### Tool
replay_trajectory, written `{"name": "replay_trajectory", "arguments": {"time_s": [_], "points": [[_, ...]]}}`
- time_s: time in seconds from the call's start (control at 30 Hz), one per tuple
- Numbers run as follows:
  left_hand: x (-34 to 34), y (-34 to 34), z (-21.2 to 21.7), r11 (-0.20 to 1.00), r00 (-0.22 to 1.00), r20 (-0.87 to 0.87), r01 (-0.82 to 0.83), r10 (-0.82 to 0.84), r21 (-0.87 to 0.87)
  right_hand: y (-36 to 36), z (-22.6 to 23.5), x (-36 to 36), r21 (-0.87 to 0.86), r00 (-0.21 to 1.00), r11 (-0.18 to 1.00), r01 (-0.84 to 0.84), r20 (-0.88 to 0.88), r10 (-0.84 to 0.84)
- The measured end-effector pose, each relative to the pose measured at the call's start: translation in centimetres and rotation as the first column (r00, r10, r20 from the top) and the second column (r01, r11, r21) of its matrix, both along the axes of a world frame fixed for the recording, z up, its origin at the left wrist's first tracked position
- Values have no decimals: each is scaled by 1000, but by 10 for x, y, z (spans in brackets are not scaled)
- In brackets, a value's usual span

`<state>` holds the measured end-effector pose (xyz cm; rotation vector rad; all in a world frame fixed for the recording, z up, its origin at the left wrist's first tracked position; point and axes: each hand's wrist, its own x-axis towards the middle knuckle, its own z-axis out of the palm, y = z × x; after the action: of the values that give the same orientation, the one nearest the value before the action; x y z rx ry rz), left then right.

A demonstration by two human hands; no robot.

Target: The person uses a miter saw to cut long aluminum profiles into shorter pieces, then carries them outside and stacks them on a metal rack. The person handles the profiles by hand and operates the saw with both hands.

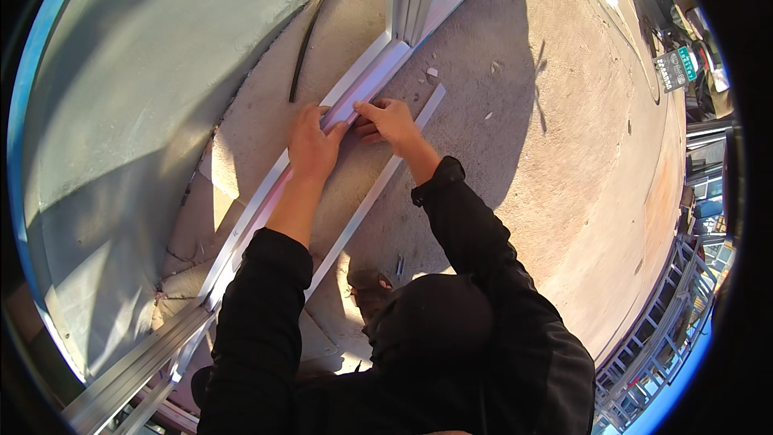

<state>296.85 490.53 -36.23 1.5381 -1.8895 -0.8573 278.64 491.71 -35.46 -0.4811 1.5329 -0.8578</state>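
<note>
A silvery aluminium frame rail (377, 71) with a channel along its length runs diagonally below my hands. My left hand (312, 149) is closed over the rail, with its thumb and fingers pressed at the channel. Just to its right, my right hand (392, 124) has its fingers bent together, and the fingertips touch the rail's right edge. Whether something small sits between those fingertips I cannot make out. An upright aluminium post (414, 0) meets the rail beyond my hands. Under my right wrist passes a thin pale metal strip (364, 203), roughly parallel to the rail.
A grey-green wall (161, 56) stands on the left, with a thin black hose (303, 60) near its foot. Small white scraps (432, 72) and a small metal piece (400, 265) lie on the concrete ground (580, 169). At the lower right is a metal ladder (664, 330).
</note>
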Motion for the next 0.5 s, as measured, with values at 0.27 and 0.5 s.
{"name": "replay_trajectory", "arguments": {"time_s": [0.27, 0.5], "points": [[2, -1, -6, 1000, 1000, 7, -9, 9, 12, -22, 7, -32, -73, 993, 992, 99, -62, -104], [-15, -13, 11, 997, 1000, 14, -20, 19, 70, -24, 1, -38, -22, 995, 995, 96, -20, -96]]}}
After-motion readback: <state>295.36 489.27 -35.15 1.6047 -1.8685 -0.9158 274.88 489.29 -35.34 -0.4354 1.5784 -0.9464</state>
